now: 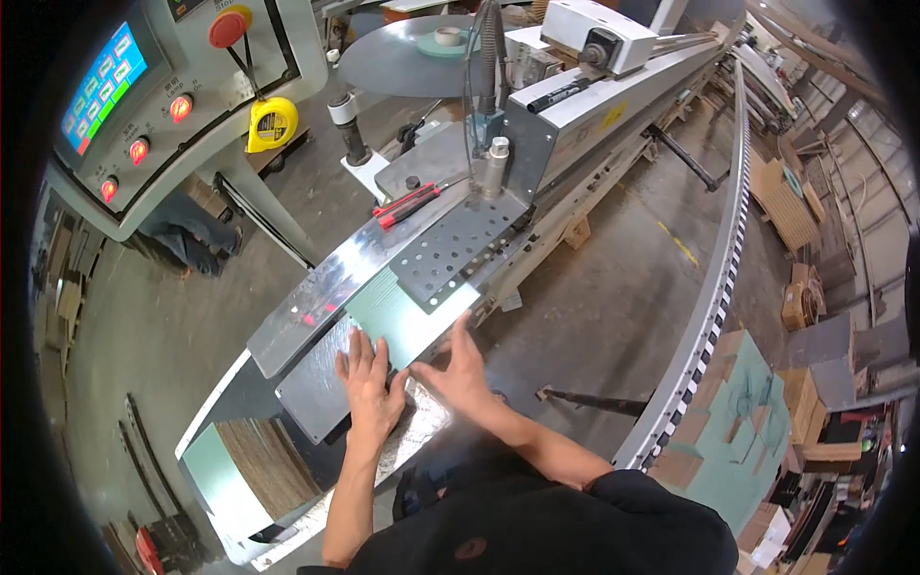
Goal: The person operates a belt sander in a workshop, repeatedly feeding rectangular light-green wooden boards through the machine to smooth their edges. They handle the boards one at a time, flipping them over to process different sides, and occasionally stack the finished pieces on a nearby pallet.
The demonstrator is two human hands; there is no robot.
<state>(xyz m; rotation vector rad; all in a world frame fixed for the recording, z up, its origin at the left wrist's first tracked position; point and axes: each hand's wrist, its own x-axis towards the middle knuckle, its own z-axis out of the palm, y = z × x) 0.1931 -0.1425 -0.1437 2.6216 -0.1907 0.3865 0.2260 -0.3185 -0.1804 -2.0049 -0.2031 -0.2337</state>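
Observation:
A pale green rectangular panel (407, 316) lies on the machine's metal bed, its far end under a dark perforated plate (458, 251). My left hand (374, 388) rests flat with fingers stretched over the panel's near end and the grey metal plate (316, 388) beside it. At the panel's right near corner is my right hand (462, 379), thumb and forefinger spread apart along the edge. The two thumbs nearly meet at the near edge. Both hands are open, though some right fingers are hidden.
A stack of green-faced boards (264, 470) sits at the left on the machine's end. Red-handled pliers (407, 206) lie beyond the panel. A control panel with a red stop button (227, 31) and hanging yellow tape measure (273, 125) stands upper left. A long rail (704, 345) curves at right.

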